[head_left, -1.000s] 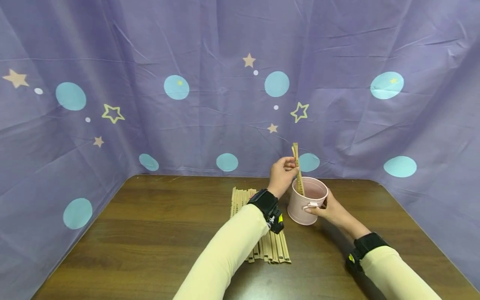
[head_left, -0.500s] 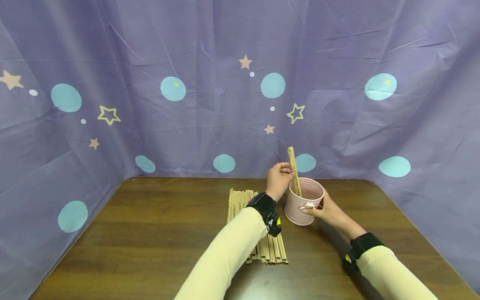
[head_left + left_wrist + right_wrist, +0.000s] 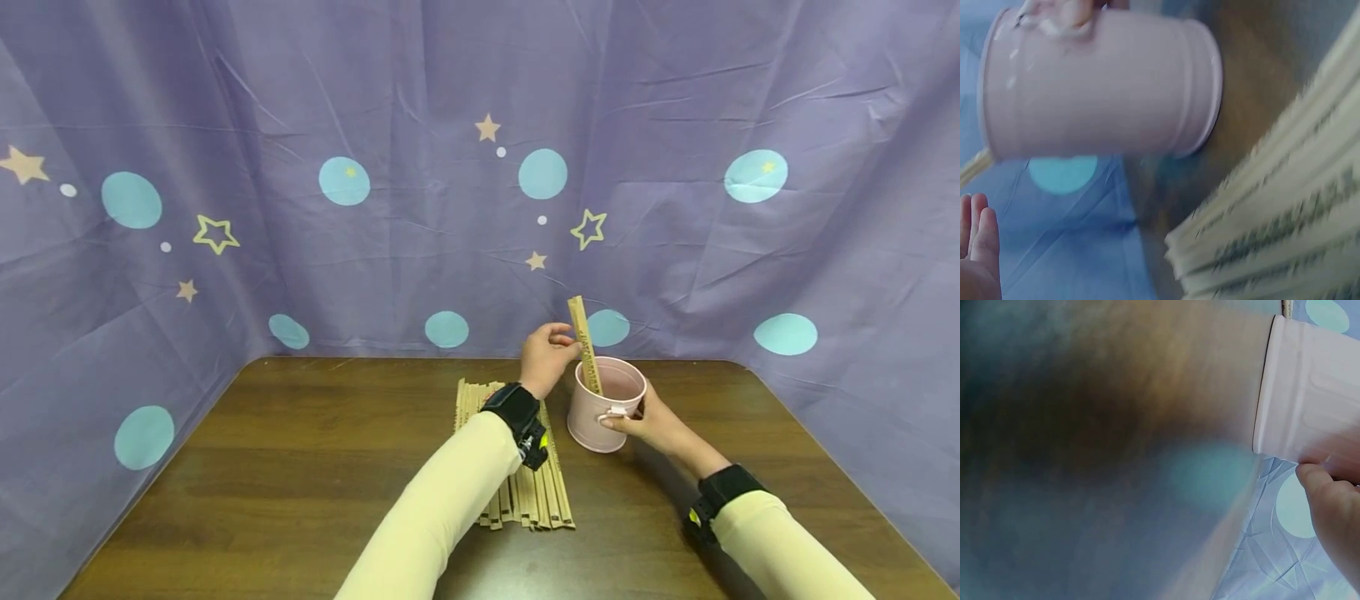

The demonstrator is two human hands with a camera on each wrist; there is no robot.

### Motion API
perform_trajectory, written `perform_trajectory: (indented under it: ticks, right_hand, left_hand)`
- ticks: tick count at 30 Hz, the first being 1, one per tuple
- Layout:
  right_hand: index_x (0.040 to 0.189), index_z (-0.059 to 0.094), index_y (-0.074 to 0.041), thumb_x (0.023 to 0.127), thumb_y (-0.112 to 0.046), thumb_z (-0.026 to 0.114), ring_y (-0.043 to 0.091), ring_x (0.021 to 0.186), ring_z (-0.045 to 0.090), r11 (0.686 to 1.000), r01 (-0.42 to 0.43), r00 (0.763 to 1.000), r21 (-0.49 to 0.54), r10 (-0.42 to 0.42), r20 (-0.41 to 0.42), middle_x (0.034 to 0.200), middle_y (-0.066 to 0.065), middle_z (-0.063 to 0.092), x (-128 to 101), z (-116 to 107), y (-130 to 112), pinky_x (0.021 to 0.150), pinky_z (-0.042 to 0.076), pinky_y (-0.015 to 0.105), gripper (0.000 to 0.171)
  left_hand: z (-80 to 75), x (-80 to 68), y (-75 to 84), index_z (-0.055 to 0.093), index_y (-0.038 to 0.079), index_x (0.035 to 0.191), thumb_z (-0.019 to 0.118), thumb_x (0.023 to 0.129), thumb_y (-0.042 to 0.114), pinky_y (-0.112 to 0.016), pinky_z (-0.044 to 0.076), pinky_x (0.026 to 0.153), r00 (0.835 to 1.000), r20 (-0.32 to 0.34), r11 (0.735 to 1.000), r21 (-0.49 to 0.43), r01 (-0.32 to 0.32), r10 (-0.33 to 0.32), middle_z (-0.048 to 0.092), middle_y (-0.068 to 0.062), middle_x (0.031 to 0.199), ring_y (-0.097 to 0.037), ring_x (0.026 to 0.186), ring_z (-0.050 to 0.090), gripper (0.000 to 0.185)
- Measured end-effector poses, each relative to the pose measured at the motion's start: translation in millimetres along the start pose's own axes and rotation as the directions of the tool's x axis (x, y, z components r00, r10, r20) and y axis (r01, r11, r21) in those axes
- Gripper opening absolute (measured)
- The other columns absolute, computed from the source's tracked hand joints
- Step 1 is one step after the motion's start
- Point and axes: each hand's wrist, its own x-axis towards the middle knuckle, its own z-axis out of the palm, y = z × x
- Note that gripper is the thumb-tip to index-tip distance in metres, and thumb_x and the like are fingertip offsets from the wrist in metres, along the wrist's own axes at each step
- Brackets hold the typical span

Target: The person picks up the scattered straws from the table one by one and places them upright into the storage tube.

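Note:
A pink bucket (image 3: 596, 427) stands upright on the table, and my right hand (image 3: 654, 425) grips its side, thumb by the handle mount. Slim paper-wrapped sticks (image 3: 583, 342) with printed lettering lean inside it, against the left part of the rim; how many is unclear. Just left of them is my left hand (image 3: 549, 357). In the left wrist view its fingers (image 3: 985, 234) are straight and apart from the sticks' end (image 3: 974, 169). Below my left wrist lies a row of similar wrapped sticks (image 3: 536, 500), partly hidden by the forearm.
The brown wooden table (image 3: 315, 467) carries the bucket and the row. Behind it hangs a purple curtain (image 3: 420, 250) with stars and blue dots. Each wrist wears a black strap with a camera (image 3: 517, 410).
My left hand has let go of the wrapped sticks and drawn slightly left. The sticks have tipped left against the rim. My right hand keeps its hold on the bucket.

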Motion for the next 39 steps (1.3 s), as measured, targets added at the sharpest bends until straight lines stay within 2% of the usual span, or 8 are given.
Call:
perform_trajectory:
  ticks: [5,8,12,15,24,31,35,39]
  right_hand:
    - [0.151,0.021,0.009,0.085,-0.001,0.078,0.0,0.118,0.053,0.999,0.015,1.0,0.033,-0.014,-0.009,0.14,0.034,0.048,0.1,-0.3,1.3,0.093,0.044,0.008,0.088]
    - [0.151,0.022,0.01,0.085,-0.001,0.079,-0.011,0.113,0.049,0.999,0.028,1.0,0.047,-0.028,-0.007,0.139,0.035,0.048,0.3,0.1,2.1,0.093,0.043,0.008,0.088]
    - [0.151,0.022,0.009,0.084,-0.002,0.08,-0.01,0.114,0.048,0.999,0.024,1.0,0.039,-0.024,-0.007,0.14,0.034,0.048,0.3,-0.4,2.9,0.094,0.042,0.007,0.089]
    - [0.152,0.022,0.008,0.085,-0.003,0.08,-0.006,0.117,0.048,0.999,0.02,1.0,0.032,-0.02,-0.004,0.141,0.034,0.047,0.4,-1.2,2.7,0.095,0.041,0.007,0.09]
    - [0.151,0.023,0.009,0.084,-0.003,0.08,-0.008,0.114,0.049,0.999,0.017,1.0,0.05,-0.016,-0.007,0.14,0.034,0.048,2.2,-1.5,5.7,0.094,0.043,0.007,0.089]
    - [0.151,0.023,0.009,0.084,-0.003,0.08,-0.011,0.113,0.049,0.998,0.026,1.0,0.062,-0.026,0.006,0.14,0.034,0.048,1.8,-0.2,5.6,0.094,0.044,0.009,0.088]
    - [0.15,0.025,0.009,0.084,-0.002,0.079,-0.009,0.114,0.049,0.998,0.028,1.0,0.06,-0.029,0.003,0.14,0.033,0.049,2.3,-1.1,4.9,0.093,0.044,0.009,0.086]
    - [0.151,0.023,0.008,0.084,-0.001,0.08,-0.01,0.113,0.048,0.998,0.01,1.0,0.055,-0.009,-0.004,0.139,0.033,0.049,2.6,-0.5,5.9,0.093,0.044,0.008,0.088]
  left_hand:
    - [-21.8,8.5,9.0,0.071,-0.004,0.118,0.075,0.087,0.004,-0.011,0.048,0.064,0.999,-0.009,0.998,0.05,-0.031,0.031,0.077,-0.023,0.099,-0.032,0.092,0.076,0.033]
    - [-38.2,13.0,14.3,0.07,-0.003,0.12,0.074,0.089,0.005,-0.014,0.049,0.067,0.999,0.038,0.992,0.12,-0.037,0.032,0.076,-0.023,0.104,-0.035,0.099,0.075,0.032]
    - [-62.7,16.9,17.6,0.069,0.0,0.125,0.071,0.094,0.009,-0.025,0.056,0.08,0.988,0.154,0.971,0.238,-0.033,-0.004,0.074,-0.022,0.114,-0.035,0.108,0.071,0.033]
    - [-81.7,18.1,15.7,0.068,0.001,0.126,0.07,0.095,0.01,-0.034,0.057,0.088,0.978,0.204,0.951,0.309,-0.016,-0.049,0.073,-0.021,0.118,-0.035,0.111,0.069,0.033]
    - [-131.0,11.6,-12.1,0.067,-0.003,0.127,0.068,0.095,0.008,-0.033,0.056,0.08,0.965,0.207,0.909,0.411,0.063,-0.161,0.073,-0.023,0.112,-0.037,0.102,0.069,0.034]
    - [-154.6,-0.7,-28.9,0.07,-0.004,0.124,0.071,0.092,0.011,-0.038,0.059,0.088,0.945,0.195,0.825,0.553,0.115,-0.263,0.071,-0.024,0.126,-0.036,0.111,0.069,0.035]
    - [-158.4,-3.4,-36.8,0.071,-0.006,0.118,0.073,0.09,0.009,-0.028,0.057,0.071,0.941,0.169,0.805,0.574,0.148,-0.293,0.076,-0.022,0.104,-0.035,0.095,0.073,0.032]
    - [-157.9,-4.0,-47.7,0.074,-0.007,0.112,0.073,0.086,0.006,-0.018,0.046,0.054,0.929,0.141,0.786,0.585,0.201,-0.343,0.073,-0.012,0.073,-0.018,0.061,0.066,0.029]
